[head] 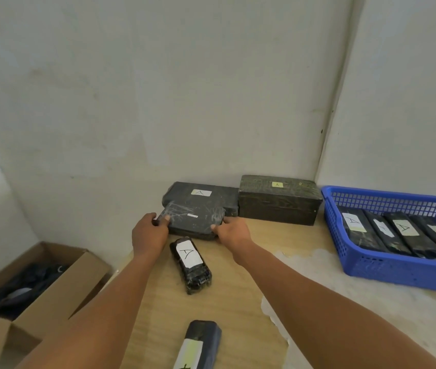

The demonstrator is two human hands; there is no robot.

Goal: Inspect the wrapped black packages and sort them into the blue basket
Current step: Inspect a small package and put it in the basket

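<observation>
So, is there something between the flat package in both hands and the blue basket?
Partly: the tall dark box stands by the wall between the flat package and the blue basket. The table in front of it is bare.

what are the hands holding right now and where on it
Both hands grip one flat wrapped package by its two short ends: left hand on its left end, right hand on its right end. It lies partly over a larger package.
</observation>
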